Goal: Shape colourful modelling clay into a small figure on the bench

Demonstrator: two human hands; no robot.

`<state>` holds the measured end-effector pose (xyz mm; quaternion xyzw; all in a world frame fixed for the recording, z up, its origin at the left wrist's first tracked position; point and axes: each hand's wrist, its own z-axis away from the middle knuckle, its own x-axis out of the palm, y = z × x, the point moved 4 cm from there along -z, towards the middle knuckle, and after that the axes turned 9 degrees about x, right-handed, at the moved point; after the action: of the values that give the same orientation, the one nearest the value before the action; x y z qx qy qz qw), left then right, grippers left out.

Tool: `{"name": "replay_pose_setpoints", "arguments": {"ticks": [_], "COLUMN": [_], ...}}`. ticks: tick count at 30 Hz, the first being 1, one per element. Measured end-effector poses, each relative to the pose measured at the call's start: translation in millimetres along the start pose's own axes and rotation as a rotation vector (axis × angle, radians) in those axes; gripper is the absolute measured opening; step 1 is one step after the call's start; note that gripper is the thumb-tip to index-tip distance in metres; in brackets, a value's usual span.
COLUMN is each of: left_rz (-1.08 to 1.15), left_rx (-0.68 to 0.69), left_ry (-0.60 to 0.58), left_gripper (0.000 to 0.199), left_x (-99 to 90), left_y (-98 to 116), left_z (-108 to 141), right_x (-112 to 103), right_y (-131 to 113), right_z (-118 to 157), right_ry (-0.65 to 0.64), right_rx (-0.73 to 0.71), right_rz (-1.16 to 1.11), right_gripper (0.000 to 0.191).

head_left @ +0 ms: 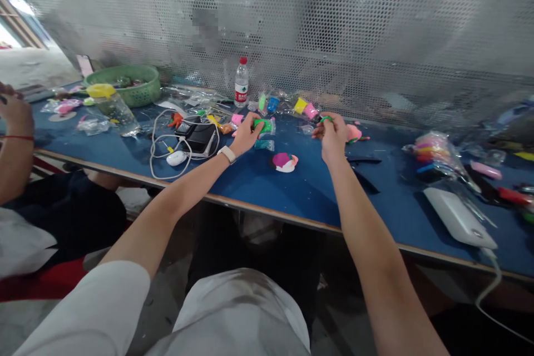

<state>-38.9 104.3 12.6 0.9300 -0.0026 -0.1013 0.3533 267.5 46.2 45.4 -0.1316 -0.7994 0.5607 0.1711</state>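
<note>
1. While the left hand [247, 134] pinches a shiny green packet [266, 126], I see the right hand [332, 136], to its right, pinching a small green bit [326, 118].
2. I see a teal packet [264, 146] just on the near side of the green one.
3. Between the hands but nearer, a flat round piece [285, 162], mostly purple and white, lies on the blue table [308, 197].
4. On the far side, I spot a yellow packet [300, 105] and a red-capped bottle [241, 82].
5. Far left is a green basket [146, 92]; near right, a white box [459, 216].
</note>
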Motion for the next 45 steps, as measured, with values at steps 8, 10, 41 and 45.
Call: {"name": "replay_pose_setpoints", "arguments": {"ticks": [8, 10, 41, 45], "left_rz": [0.003, 0.02, 0.178, 0.167], "left_rx": [0.007, 0.013, 0.0, 0.028], "left_ry": [-0.049, -0.041, -0.084, -0.135], "left_gripper": [0.041, 0.043, 0.068, 0.066], "left_x": [8.7, 9.5, 28.7, 28.9], "left_y": [13.3, 15.6, 32.9, 39.3], "left_z": [6.1, 6.0, 14.8, 15.4], "right_x": [41.0, 45.9, 63.2, 55.1], "right_y": [13.6, 8.1, -8.3, -20.0], "right_z": [29.7, 39.2, 61.6, 63.9], "right_ry": [-0.18, -0.254, -0.477, -0.346], "right_rx": [-0.027, -0.076, -0.128, -0.217], "right_rz": [0.133, 0.165, 0.267, 0.345], "right_gripper": [0.075, 0.076, 0.048, 0.065]}}
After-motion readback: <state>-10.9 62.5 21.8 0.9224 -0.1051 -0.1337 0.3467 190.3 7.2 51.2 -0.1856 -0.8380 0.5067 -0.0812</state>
